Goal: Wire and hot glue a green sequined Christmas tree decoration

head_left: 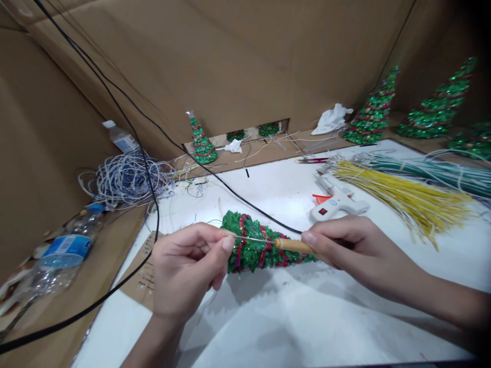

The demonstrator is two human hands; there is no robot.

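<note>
My right hand (345, 243) is closed round the wooden handle of an awl (293, 246), whose thin metal shaft points left. At the shaft's tip, my left hand (195, 266) pinches thumb and forefinger together. A faint thin strand shows below those fingers, but what they pinch is too fine to make out. Behind and beneath the awl, a glittery green Christmas tree ornament (251, 258) with red garlands lies on its side on the white work surface (268, 327). Both hands partly overlap it in view.
A white glue gun (337, 207), yellow wire bundle (406, 197) and green wire bundle (422, 171) lie right. Small trees (372, 110) stand at the back. Left are tangled wires (125, 179) and a plastic bottle (65, 250). A black cable (230, 186) crosses the view.
</note>
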